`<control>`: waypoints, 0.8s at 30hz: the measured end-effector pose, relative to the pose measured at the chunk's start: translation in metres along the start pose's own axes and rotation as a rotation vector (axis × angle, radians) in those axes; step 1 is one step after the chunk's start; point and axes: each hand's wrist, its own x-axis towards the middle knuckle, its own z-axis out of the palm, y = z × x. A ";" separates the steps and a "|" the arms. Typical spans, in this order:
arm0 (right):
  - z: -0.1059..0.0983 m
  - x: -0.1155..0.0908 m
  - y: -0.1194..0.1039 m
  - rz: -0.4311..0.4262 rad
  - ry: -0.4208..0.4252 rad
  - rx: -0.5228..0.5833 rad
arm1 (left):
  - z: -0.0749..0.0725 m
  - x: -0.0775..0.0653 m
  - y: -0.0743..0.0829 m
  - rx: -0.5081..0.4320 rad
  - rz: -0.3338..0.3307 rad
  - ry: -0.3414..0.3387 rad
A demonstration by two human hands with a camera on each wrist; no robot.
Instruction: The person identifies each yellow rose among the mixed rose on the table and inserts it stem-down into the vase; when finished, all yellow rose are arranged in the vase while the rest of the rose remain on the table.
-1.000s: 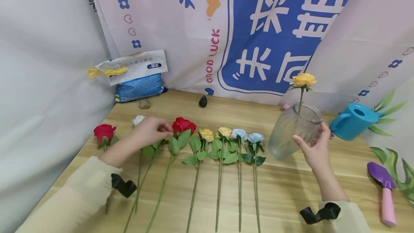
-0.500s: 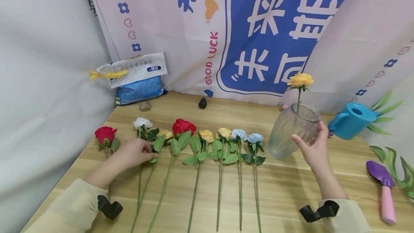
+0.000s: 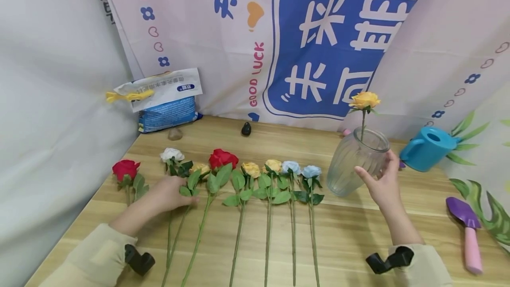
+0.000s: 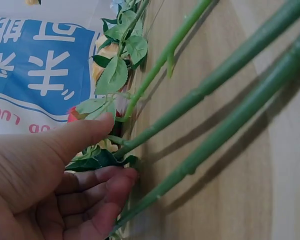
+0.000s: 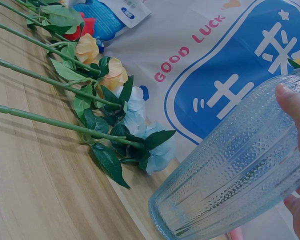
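My left hand (image 3: 167, 194) is at the upper stem of a yellow rose (image 3: 201, 168) lying between a white rose (image 3: 172, 154) and a red rose (image 3: 223, 158). In the left wrist view, thumb and loosely bent fingers stand apart, with that rose's stem (image 4: 162, 121) and leaves in the gap. My right hand (image 3: 382, 185) holds a ribbed clear glass vase (image 3: 352, 163) by its side, thumb in front and fingers behind. The vase is tilted, mouth toward the right, and one yellow rose (image 3: 364, 100) stands in it.
Right of the red rose lie two yellow roses (image 3: 273, 165) and two light blue roses (image 3: 311, 172); another red rose (image 3: 125, 169) is far left. A blue watering can (image 3: 428, 149) and purple trowel (image 3: 464, 211) are right; a blue-white packet (image 3: 169, 112) stands behind.
My left hand has drawn back from beside the middle red rose, down and left to the neighbouring yellow rose's stem. The right hand still holds the vase; the head view has shifted slightly.
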 end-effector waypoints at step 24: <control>0.000 0.000 0.003 -0.016 -0.008 0.018 | 0.000 -0.009 -0.009 -0.338 -0.112 -0.113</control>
